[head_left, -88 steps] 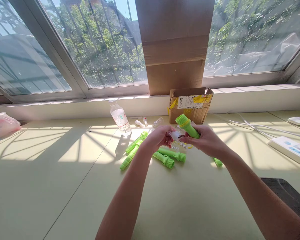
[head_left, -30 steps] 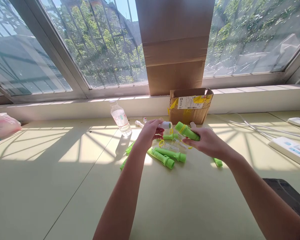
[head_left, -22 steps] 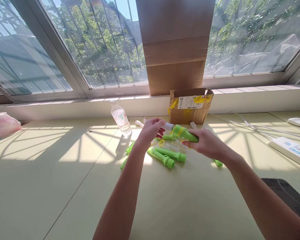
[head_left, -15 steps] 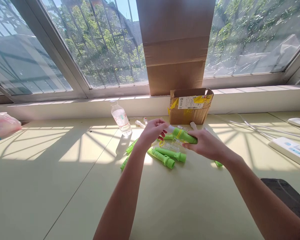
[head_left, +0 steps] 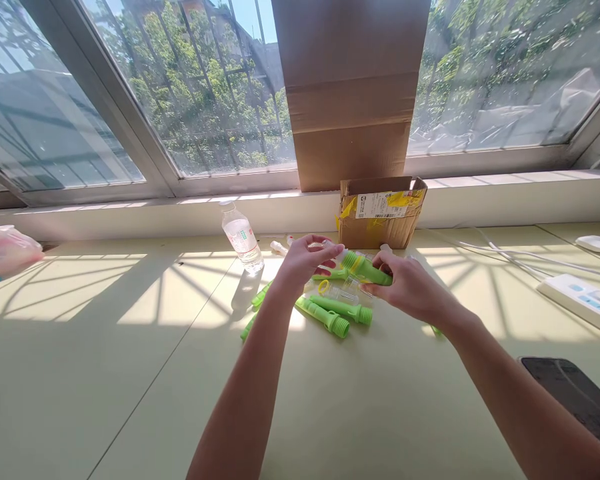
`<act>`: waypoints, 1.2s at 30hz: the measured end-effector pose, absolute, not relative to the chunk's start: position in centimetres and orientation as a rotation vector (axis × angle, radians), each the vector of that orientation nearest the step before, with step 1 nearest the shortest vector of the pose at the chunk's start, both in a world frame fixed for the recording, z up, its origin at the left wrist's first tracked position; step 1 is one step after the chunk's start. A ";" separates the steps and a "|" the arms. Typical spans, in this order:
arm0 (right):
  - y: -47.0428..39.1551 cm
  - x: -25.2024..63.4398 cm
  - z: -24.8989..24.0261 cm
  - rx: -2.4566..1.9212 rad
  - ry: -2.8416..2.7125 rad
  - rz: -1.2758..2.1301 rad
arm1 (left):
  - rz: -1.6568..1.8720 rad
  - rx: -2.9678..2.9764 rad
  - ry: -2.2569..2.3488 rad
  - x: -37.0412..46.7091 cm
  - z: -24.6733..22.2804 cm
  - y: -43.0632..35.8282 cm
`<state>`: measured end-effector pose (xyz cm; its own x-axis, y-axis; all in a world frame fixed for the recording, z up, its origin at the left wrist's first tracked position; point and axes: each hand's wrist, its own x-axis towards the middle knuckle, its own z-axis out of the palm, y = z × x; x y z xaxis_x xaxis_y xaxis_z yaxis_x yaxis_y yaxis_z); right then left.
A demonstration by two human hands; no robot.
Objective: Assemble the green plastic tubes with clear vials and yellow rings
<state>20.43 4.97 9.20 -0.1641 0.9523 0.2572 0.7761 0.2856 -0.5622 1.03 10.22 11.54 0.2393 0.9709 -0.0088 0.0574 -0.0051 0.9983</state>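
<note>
My right hand is wrapped round a green plastic tube with a threaded end and a yellow ring, tilted toward the left. At that threaded end my left hand pinches a clear plastic piece, mostly hidden by the fingers. Below the hands lie more green tubes with screw threads. A clear plastic part and a yellow ring rest among them. Small white parts lie behind my left hand.
A plastic water bottle stands left of the hands. Behind them is an open cardboard box with yellow tape. A phone lies at the right, near a white power strip. A pink bag sits far left.
My left thumb has shifted slightly right, against the tube's threaded end. My right hand and the green tube have moved a little left.
</note>
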 end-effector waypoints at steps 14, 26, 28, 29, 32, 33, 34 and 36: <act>5.5 18.5 7.3 -1.377 -1.818 0.702 | 1.091 1.388 0.956 1.2 11.0 10.6; 5.8 18.7 6.1 -1.300 -1.498 1.344 | 1.070 1.467 0.808 2.7 11.1 9.6; 5.8 18.8 5.9 -1.247 -1.493 1.406 | 1.050 1.478 0.783 2.8 10.9 9.7; 5.8 18.8 5.8 -1.213 -1.491 1.450 | 1.044 1.486 0.776 2.8 10.8 9.7; 5.8 18.9 5.8 -1.139 -1.489 1.540 | 1.026 1.499 0.782 2.9 10.7 9.7; 5.8 18.9 5.8 -1.132 -1.484 1.534 | 1.012 1.503 0.784 2.9 10.7 9.7; 5.9 18.9 5.9 -1.132 -1.476 1.518 | 0.991 1.514 0.781 2.8 10.8 9.7; 5.9 18.9 6.0 -1.143 -1.439 1.476 | 0.939 1.559 0.786 2.5 11.0 9.8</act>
